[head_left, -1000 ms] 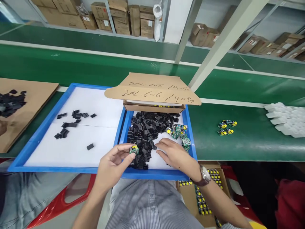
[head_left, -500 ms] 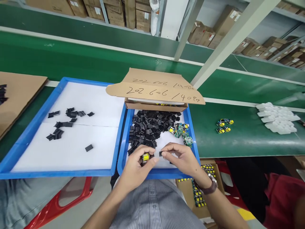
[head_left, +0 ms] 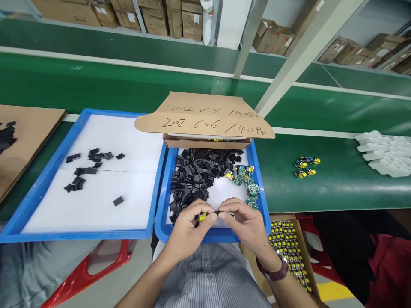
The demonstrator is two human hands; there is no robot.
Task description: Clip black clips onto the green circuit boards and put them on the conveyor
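Observation:
My left hand (head_left: 188,229) is closed on a small circuit board with a yellow part (head_left: 202,218), held over the near rim of the right blue tray (head_left: 260,188). My right hand (head_left: 245,224) pinches a small black piece (head_left: 218,212) and brings it against the board; the fingertips of both hands meet. Behind them in the tray lies a heap of black pieces (head_left: 199,173) and a few green circuit boards (head_left: 245,179).
A left blue tray (head_left: 48,171) holds scattered black pieces (head_left: 86,167). A cardboard box with written flaps (head_left: 205,119) rests on the right tray's far end. Boards (head_left: 306,167) and white parts (head_left: 385,156) lie on the green belt. A box of boards (head_left: 289,252) stands below right.
My left hand brought the board toward me to the tray's near rim. My right hand picked up a black piece and closed in against the board.

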